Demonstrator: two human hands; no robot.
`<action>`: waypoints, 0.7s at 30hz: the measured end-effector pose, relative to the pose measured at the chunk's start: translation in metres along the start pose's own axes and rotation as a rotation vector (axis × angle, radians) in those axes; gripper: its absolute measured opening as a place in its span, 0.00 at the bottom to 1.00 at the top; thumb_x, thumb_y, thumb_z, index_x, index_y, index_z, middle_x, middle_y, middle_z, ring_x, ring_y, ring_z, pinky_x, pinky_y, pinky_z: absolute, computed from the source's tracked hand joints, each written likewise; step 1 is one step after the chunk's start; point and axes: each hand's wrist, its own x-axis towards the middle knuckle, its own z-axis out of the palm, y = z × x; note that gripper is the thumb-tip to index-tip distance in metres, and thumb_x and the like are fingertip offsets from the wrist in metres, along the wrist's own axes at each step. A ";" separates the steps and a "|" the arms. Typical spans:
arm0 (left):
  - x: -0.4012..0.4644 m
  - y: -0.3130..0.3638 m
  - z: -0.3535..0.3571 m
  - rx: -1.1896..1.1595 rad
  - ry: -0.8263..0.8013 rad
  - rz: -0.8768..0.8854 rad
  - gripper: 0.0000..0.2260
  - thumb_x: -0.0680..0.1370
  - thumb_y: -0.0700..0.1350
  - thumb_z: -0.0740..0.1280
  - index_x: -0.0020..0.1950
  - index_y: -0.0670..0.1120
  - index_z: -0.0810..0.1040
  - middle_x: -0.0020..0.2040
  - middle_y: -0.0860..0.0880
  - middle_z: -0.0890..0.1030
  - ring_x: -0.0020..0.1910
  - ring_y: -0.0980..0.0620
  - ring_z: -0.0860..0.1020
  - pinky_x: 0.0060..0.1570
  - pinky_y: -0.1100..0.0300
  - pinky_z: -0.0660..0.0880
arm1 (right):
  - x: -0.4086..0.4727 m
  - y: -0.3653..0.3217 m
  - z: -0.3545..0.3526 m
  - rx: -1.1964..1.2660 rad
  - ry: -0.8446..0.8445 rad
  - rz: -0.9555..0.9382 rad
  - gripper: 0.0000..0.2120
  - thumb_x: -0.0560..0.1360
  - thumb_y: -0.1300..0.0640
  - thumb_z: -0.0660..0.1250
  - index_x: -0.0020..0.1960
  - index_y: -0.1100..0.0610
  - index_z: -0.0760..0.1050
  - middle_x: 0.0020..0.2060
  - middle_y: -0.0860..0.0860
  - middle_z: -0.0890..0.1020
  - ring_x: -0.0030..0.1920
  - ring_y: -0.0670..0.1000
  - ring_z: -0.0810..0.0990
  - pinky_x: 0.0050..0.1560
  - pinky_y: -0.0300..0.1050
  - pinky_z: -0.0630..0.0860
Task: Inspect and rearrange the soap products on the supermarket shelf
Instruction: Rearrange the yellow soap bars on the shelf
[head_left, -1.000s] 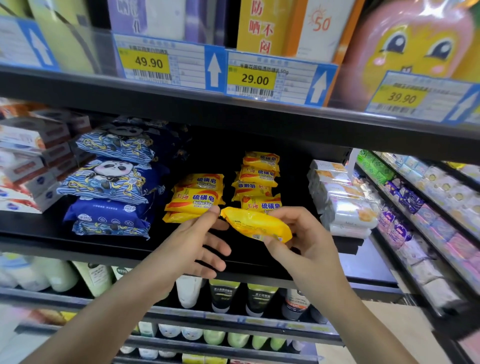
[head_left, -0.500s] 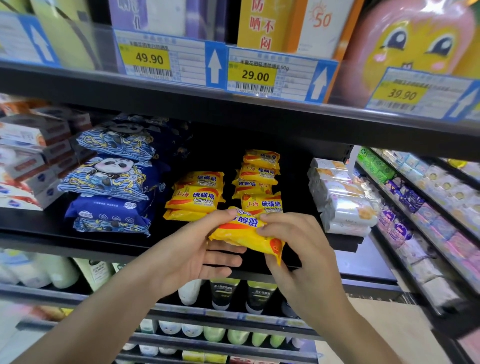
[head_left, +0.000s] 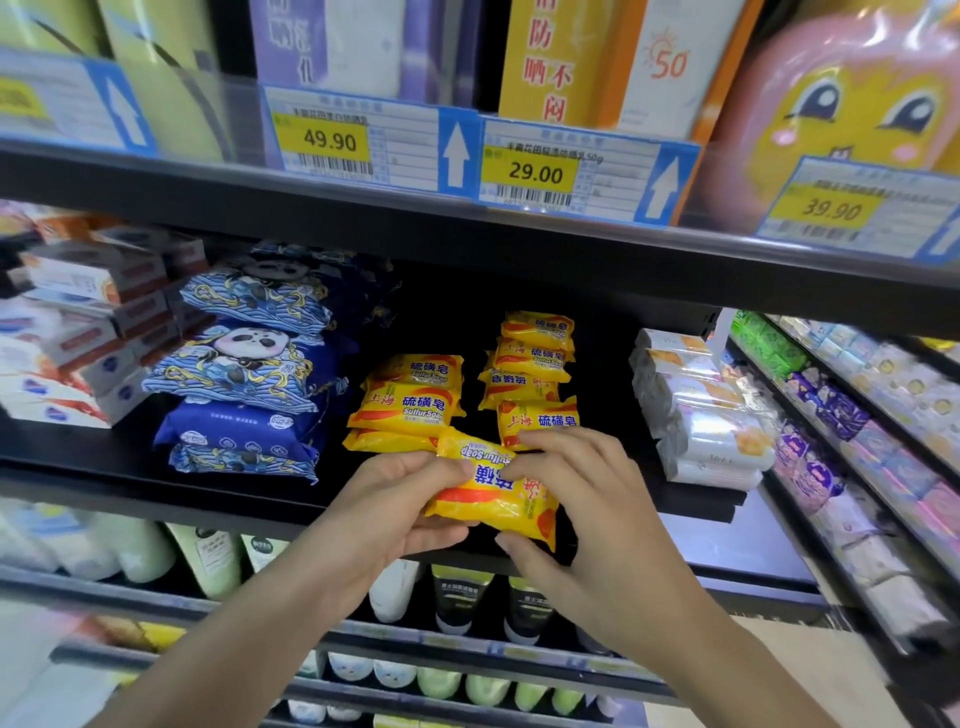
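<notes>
Soap, a yellow plastic-wrapped sulfur bar (head_left: 491, 493), sits in front of the black shelf (head_left: 104, 467), printed face toward the camera and upside down. Left hand (head_left: 400, 512) pinches its left end; right hand (head_left: 576, 512) clasps the right side. Behind stand 2 yellow stacks (head_left: 410, 402). Probably light, firm, slick-wrapped: hold it by the long edges.

A dark open gap separates the two yellow soap stacks (head_left: 410, 400) (head_left: 535, 374), reaching back.
</notes>
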 end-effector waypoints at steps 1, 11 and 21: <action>0.000 0.000 -0.001 -0.011 0.002 0.006 0.11 0.78 0.48 0.72 0.57 0.45 0.85 0.51 0.45 0.88 0.49 0.48 0.87 0.48 0.57 0.82 | 0.003 0.000 0.002 0.003 -0.005 -0.001 0.21 0.74 0.42 0.72 0.65 0.42 0.74 0.67 0.36 0.73 0.71 0.45 0.67 0.67 0.51 0.69; 0.003 -0.008 -0.024 0.237 0.130 0.240 0.09 0.84 0.46 0.63 0.55 0.51 0.84 0.51 0.53 0.87 0.53 0.54 0.85 0.57 0.57 0.79 | 0.063 0.016 -0.002 0.267 -0.019 0.197 0.23 0.68 0.53 0.76 0.59 0.39 0.75 0.55 0.34 0.76 0.60 0.46 0.72 0.59 0.49 0.75; 0.025 -0.041 -0.037 1.262 0.151 0.583 0.20 0.77 0.64 0.55 0.66 0.62 0.73 0.63 0.67 0.70 0.63 0.61 0.65 0.64 0.60 0.65 | 0.172 0.017 0.036 0.105 -0.276 0.327 0.22 0.70 0.51 0.74 0.59 0.35 0.71 0.57 0.41 0.78 0.57 0.51 0.78 0.55 0.50 0.79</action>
